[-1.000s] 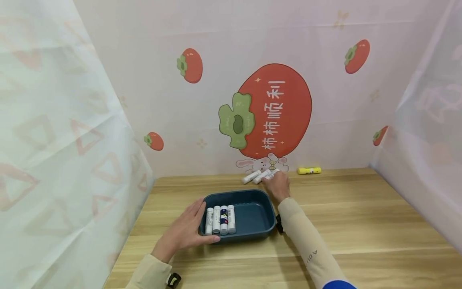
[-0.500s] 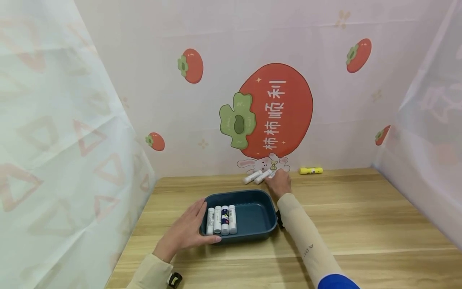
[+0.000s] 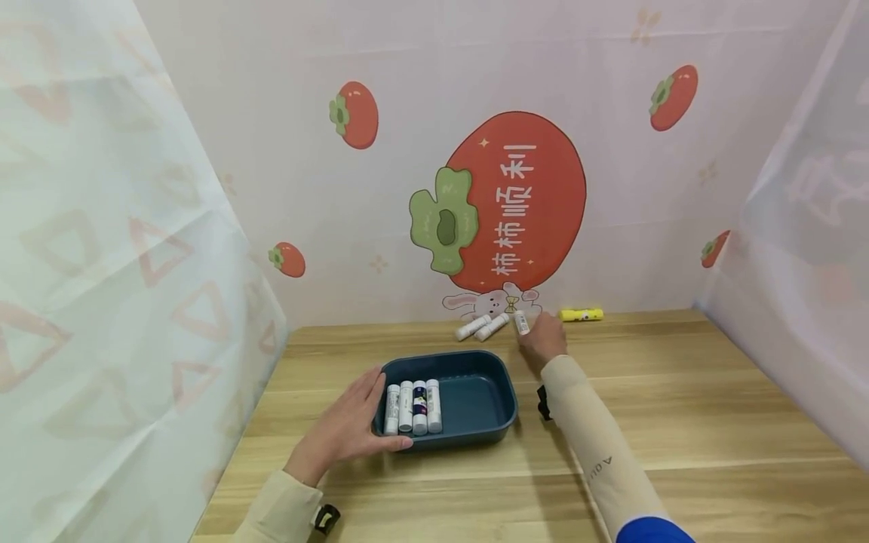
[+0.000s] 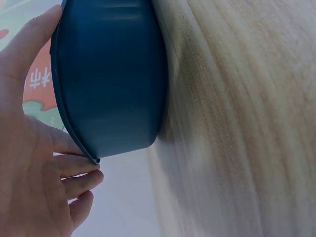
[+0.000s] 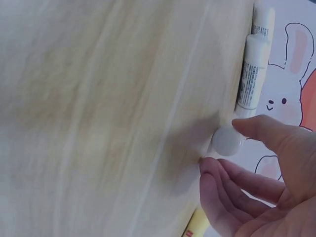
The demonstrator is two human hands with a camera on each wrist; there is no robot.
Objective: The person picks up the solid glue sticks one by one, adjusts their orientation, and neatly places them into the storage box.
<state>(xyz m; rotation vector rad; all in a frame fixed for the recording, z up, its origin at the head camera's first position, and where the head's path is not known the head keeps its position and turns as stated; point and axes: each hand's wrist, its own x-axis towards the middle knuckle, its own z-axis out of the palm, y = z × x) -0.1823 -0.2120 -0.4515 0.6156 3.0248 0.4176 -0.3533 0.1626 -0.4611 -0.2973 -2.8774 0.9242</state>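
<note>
Spreading wide, the left hand [image 3: 348, 426] spanned the left end of a dark blue tray [image 3: 468, 439] on the wooden table [image 3: 475, 498], its thumb and fingertips touching the rim. Inside, toward that end, four capped tubes [image 3: 405, 407] lay side by side, the third from the left bearing a dark blue label. Beyond the tray's far right corner, the right hand [image 3: 546, 339] held a white tube [image 3: 521, 323] in a narrow pinch between thumb and fingers. To its left, two other white tubes [image 3: 472, 327] lay slanted near the wall [image 3: 400, 204]; to its right, a yellow tube [image 3: 581, 314] lay along the wall's foot.
</note>
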